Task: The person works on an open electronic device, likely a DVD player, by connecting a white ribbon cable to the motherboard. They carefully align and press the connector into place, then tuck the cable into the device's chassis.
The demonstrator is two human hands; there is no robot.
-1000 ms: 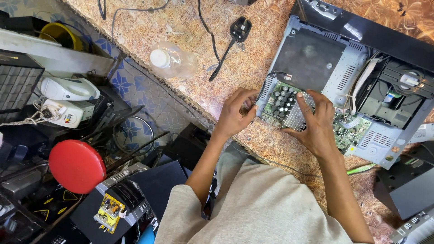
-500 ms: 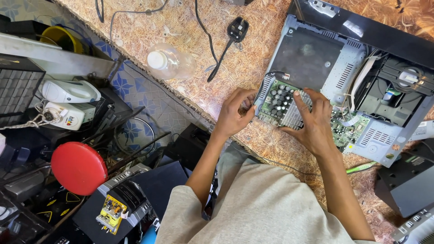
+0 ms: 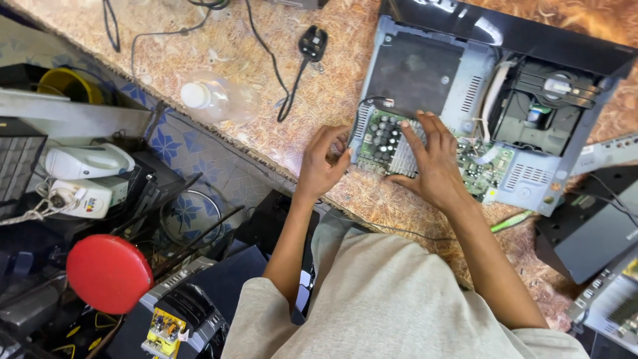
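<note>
The big opened player chassis (image 3: 465, 73) fills the upper right of the frame, lid off, lying on the speckled worktop (image 3: 219, 60); inside its shell sit a dark flat plate at upper left, a disc drive mechanism (image 3: 551, 100) at right, and along the near edge a green circuit board (image 3: 385, 136) crowded with small capacitors. Over the last second the hands have hardly shifted; the view has only drifted, so the work on that board looks to be at the same point as before. The right hand (image 3: 432, 166) lies spread over the board, fingers splayed and pressing flat on it, closed around nothing. The left hand (image 3: 322, 166) is curled at the board's left edge, fingertips pinched against the corner; whether it grips anything small I cannot tell. At upper left a clear plastic bottle (image 3: 216, 98) lies on its side, looking empty, and a black plug (image 3: 312, 43) trails its cord.
</note>
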